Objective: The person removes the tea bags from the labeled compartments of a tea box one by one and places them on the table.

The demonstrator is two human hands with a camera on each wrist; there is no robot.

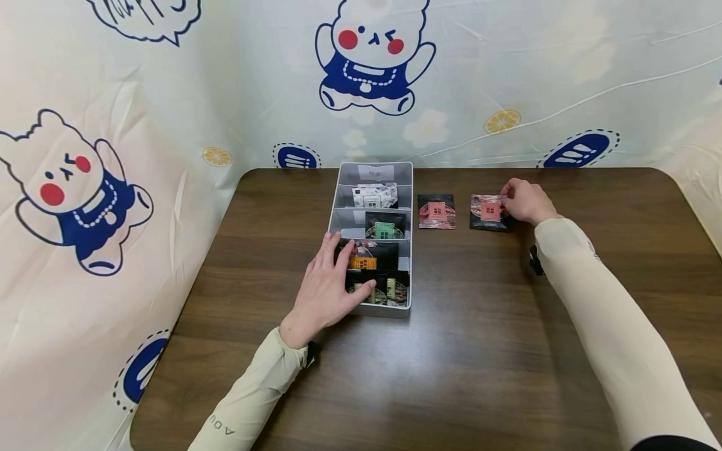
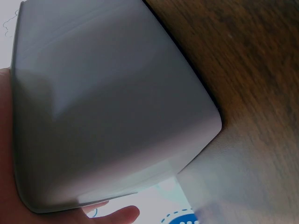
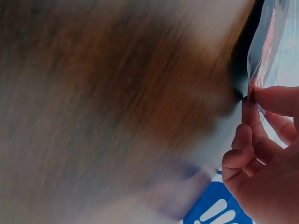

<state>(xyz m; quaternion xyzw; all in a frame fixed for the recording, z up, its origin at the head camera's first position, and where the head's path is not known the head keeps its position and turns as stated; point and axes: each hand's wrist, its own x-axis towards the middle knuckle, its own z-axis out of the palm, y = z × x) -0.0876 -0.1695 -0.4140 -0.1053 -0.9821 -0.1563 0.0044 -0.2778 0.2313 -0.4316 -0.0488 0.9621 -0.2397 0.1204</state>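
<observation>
My right hand [image 1: 529, 200] pinches the right edge of a black and pink sachet [image 1: 489, 212] with a pink label, between thumb and fingertips; the right wrist view shows the sachet [image 3: 264, 51] edge-on, raised at the pinch. A matching pink-labelled sachet [image 1: 437, 211] lies to its left on the table. Over the left rim of a grey divided box [image 1: 389, 311] lies my left hand [image 1: 323, 285], fingers spread and reaching over the front compartments. From the left wrist, the box's smooth grey side [image 2: 107, 102] fills most of the view.
Inside the box, white sachets [image 1: 375, 196] stand towards the back, then a green-labelled one [image 1: 385, 230], an orange-labelled one [image 1: 363, 263] and yellow-labelled ones [image 1: 397, 292] at the front. The brown table [image 1: 462, 351] meets a printed cloth [image 1: 254, 75] behind.
</observation>
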